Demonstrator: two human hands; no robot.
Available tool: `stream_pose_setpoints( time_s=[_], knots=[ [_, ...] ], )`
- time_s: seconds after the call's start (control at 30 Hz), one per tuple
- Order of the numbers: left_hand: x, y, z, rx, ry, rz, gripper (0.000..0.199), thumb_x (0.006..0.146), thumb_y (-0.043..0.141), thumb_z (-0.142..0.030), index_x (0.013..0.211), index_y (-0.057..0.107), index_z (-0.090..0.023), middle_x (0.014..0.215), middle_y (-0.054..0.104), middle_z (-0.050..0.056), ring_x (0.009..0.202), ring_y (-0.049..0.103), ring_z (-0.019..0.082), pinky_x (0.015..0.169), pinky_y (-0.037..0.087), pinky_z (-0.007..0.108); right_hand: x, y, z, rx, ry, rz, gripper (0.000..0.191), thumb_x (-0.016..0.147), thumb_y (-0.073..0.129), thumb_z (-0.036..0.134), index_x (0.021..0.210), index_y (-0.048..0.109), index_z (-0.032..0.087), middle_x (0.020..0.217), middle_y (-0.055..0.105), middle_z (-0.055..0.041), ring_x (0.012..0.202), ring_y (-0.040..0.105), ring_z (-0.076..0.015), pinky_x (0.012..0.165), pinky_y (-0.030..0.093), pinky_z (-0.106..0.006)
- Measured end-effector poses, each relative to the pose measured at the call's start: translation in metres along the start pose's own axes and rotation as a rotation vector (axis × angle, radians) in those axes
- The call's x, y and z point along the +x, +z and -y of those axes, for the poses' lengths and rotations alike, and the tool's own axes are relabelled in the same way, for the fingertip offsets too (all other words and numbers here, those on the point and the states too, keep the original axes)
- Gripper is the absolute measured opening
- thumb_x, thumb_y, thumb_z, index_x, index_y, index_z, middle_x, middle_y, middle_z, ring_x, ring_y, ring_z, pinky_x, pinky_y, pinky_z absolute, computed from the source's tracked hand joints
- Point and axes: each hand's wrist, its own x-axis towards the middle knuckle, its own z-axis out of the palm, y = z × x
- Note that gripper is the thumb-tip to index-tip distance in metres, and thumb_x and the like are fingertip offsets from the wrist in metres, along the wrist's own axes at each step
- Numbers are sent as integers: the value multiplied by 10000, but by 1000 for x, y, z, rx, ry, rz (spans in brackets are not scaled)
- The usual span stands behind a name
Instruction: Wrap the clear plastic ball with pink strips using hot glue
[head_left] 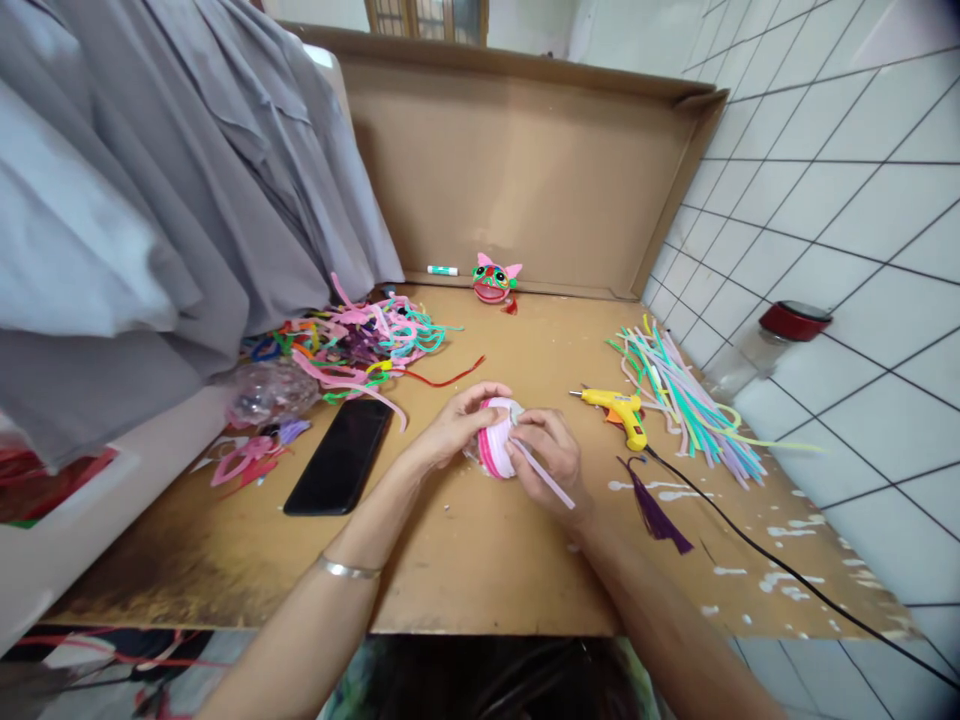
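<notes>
Near the middle of the table, my left hand (459, 425) is closed around a small rounded craft piece (496, 446), wound in white or pale lilac with a bright pink band. My right hand (551, 460) pinches a pale lilac pipe cleaner (550, 482) against the piece's right side, its free end sticking out toward the lower right. The fingers partly cover the craft piece. A yellow hot glue gun (615, 408) lies to the right of my hands, nozzle pointing left.
A colourful animal-face ornament (492, 279) and a glue stick (442, 270) are by the cardboard backing (525, 170). Tangled pipe cleaners (375, 335) and a black phone (339, 457) lie left; straight pipe cleaners (679, 395), a purple tassel (658, 510) and a cord (750, 545) right.
</notes>
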Motion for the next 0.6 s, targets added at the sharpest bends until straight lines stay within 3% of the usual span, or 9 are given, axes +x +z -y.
stream_pose_setpoints(
  time_s=[0.3,0.6],
  knots=[
    [0,0,0,-30,-3,19,402,646,783,-470,880,683,-158,903,665,46,777,580,157,680,434,242,0,1,-2,32,-1,-18,116,854,564,187,928,645,226,942,600,-75,870,587,-200,775,515,-357],
    [3,0,6,141,81,28,450,768,655,-555,955,667,-146,948,645,54,838,563,168,736,436,259,0,-1,-5,48,-3,-5,198,809,624,201,1005,611,226,987,582,-84,907,578,-220,788,513,-377]
  ],
)
